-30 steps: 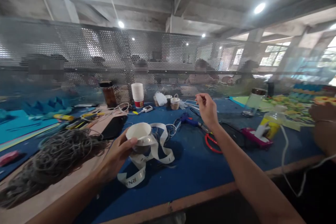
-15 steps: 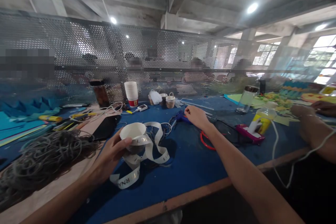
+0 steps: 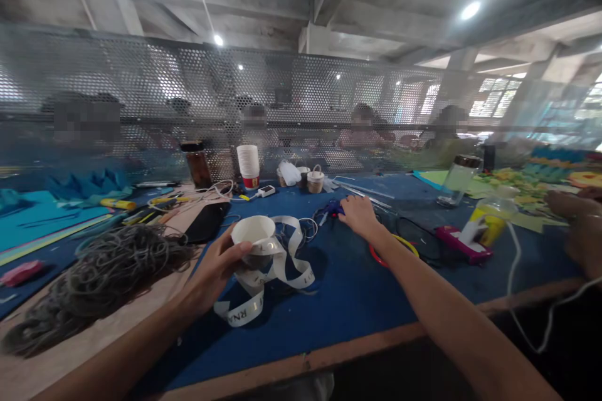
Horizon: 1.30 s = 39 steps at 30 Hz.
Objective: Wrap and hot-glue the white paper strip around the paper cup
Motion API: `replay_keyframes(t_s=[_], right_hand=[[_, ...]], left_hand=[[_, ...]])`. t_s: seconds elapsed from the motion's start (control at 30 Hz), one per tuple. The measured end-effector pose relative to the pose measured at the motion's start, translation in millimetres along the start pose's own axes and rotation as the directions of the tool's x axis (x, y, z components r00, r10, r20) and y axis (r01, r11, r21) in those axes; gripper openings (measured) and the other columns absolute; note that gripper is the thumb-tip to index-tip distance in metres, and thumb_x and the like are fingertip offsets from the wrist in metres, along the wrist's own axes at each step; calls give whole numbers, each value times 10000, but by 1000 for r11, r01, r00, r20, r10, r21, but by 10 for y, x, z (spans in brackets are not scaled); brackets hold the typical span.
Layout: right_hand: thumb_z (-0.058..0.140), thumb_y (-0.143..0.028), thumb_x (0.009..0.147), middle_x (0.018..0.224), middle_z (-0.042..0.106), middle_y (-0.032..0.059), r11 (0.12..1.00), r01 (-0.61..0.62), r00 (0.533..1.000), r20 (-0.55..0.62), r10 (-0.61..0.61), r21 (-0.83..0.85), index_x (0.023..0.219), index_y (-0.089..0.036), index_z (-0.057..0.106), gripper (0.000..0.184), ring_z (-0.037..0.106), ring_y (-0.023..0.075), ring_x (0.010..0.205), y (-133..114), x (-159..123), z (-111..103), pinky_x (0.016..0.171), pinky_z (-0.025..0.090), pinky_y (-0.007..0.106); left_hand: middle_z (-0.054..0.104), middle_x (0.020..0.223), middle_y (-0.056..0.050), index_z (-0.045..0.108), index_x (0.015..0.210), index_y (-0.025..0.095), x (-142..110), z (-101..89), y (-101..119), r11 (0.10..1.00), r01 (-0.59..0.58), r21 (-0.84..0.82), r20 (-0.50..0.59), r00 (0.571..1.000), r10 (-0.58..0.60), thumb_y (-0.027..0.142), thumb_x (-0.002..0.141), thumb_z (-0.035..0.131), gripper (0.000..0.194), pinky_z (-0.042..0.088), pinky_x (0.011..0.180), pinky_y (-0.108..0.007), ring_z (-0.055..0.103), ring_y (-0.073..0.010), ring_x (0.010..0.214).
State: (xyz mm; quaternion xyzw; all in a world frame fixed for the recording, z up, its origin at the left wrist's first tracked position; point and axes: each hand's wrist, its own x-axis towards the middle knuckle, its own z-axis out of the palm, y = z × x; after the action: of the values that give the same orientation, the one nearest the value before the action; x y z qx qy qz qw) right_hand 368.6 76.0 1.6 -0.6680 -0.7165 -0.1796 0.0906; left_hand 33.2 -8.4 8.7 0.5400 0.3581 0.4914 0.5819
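My left hand (image 3: 226, 262) grips a white paper cup (image 3: 254, 229) by its side, thumb near the rim. A white ribbon with dark printed letters (image 3: 246, 310) loops from the cup down to the blue tabletop. Further off, my right hand (image 3: 361, 215) lies with curled fingers on the back end of a blue glue gun (image 3: 332, 207); the fingers partly hide it. Clear sticks (image 3: 369, 193) lie just beyond that hand. Under my right forearm show red scissor-like handles (image 3: 376, 255) and a yellow loop (image 3: 408, 243).
Grey yarn (image 3: 110, 269) and a black phone (image 3: 207, 222) lie left. Stacked paper cups (image 3: 248, 166), small handled cups (image 3: 315, 180) and a dark jar (image 3: 196, 166) stand before a mesh screen. Rightward are a glass jar (image 3: 458, 182), a yellow bottle (image 3: 491, 219) and another person's hand (image 3: 571, 205).
My right hand has lowered onto the glue gun, its fingers curling over the back end. The view has turned slightly left. My left hand still holds the cup.
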Motion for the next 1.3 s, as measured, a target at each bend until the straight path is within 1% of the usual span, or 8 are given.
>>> replay_keyframes(t_s=[0.2, 0.33, 0.47, 0.63, 0.77, 0.93, 1.03, 1.3], right_hand=[[520, -313, 921, 1020, 701, 183, 991, -104, 978, -174, 118, 87, 1042, -113, 633, 260, 650, 317, 948, 92, -31, -235, 860, 374, 415], [445, -367, 960, 964, 718, 141, 951, -146, 939, -265, 221, 273, 1185, -139, 558, 340, 668, 275, 856, 80, -1, -405, 765, 416, 353], [530, -470, 923, 764, 681, 66, 655, 79, 914, -316, 253, 752, 1067, -144, 615, 366, 622, 215, 688, -90, -54, -595, 661, 436, 310], [623, -573, 860, 559, 542, -29, 321, 32, 961, -118, 251, 947, 844, -167, 672, 409, 477, 128, 503, -451, -291, -780, 529, 368, 271], [687, -513, 838, 725, 659, 11, 99, 27, 998, -32, 54, 995, 936, -176, 715, 353, 594, 153, 680, -700, -447, -807, 666, 463, 280], [675, -494, 864, 1037, 746, 72, -142, -61, 986, 38, -162, 988, 1025, -206, 737, 336, 676, 224, 994, -889, -555, -760, 903, 508, 366], [674, -480, 874, 1141, 735, 74, -227, -72, 980, 26, -198, 971, 1086, -222, 729, 338, 655, 245, 1115, -934, -584, -721, 1009, 476, 413], [665, -491, 877, 1078, 741, 67, -237, -44, 992, 15, -122, 971, 1055, -210, 731, 339, 673, 222, 1022, -929, -593, -744, 968, 496, 384]], left_hand=[[679, 1084, -81, 615, 1187, 189, -4, 28, 17, 999, -42, 23, 7, 999, 41, 383, 743, 774, 510, 540, 769, -314, 629, -239, 954], [678, 1074, -92, 605, 1193, 168, -3, 57, 33, 994, -86, 71, -20, 996, 88, 392, 723, 780, 549, 530, 776, -323, 629, -247, 955], [675, 1097, -92, 588, 1224, 167, 10, 29, 24, 988, -114, 104, -42, 992, 119, 391, 693, 799, 614, 531, 785, -325, 632, -250, 965], [673, 1133, -87, 558, 1266, 192, 33, -41, 0, 979, -129, 159, -47, 989, 138, 387, 701, 793, 642, 540, 832, -355, 633, -266, 1023], [671, 1110, -83, 552, 1263, 199, 27, -38, 2, 966, -143, 216, -73, 984, 162, 397, 706, 792, 638, 551, 832, -372, 633, -280, 1034], [669, 1143, -82, 560, 1233, 201, 0, 69, 70, 949, -150, 279, -109, 976, 186, 387, 669, 818, 648, 560, 845, -390, 629, -298, 1072], [662, 1167, -82, 548, 1244, 206, 41, 135, 126, 939, -174, 296, -101, 972, 212, 364, 683, 818, 642, 553, 872, -405, 631, -285, 1075], [648, 1204, -80, 531, 1244, 215, 246, 260, 139, 904, -283, 320, -97, 940, 328, 358, 675, 823, 656, 541, 900, -403, 628, -280, 1098]])
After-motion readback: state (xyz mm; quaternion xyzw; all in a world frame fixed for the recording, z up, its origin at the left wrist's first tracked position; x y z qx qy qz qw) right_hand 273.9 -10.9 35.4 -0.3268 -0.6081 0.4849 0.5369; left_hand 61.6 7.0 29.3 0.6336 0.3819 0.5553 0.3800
